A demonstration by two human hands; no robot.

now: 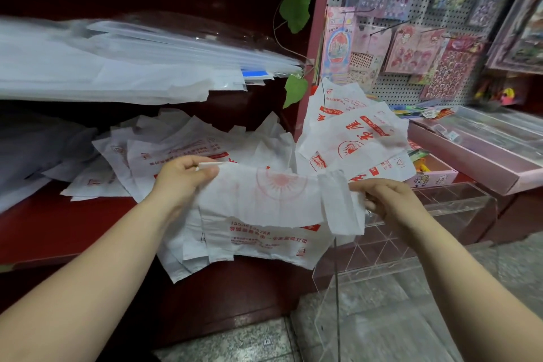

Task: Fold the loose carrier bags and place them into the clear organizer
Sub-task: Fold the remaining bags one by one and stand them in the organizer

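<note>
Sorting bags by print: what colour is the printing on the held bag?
Red print on a white bag; head view.

Single head-worn view, angled forward and down, close over the shelf [58,229]

A white carrier bag [264,200] with a red sun print and red lettering is stretched out in the air, folded over along its top. The left hand [182,176] pinches one end and the right hand [385,200] the other. Behind it, loose bags [176,156] of the same kind lie heaped on the shelf [58,229], some hanging over its front edge. The clear organizer [458,203], with criss-cross dividers inside, stands just off the shelf's right end.
</note>
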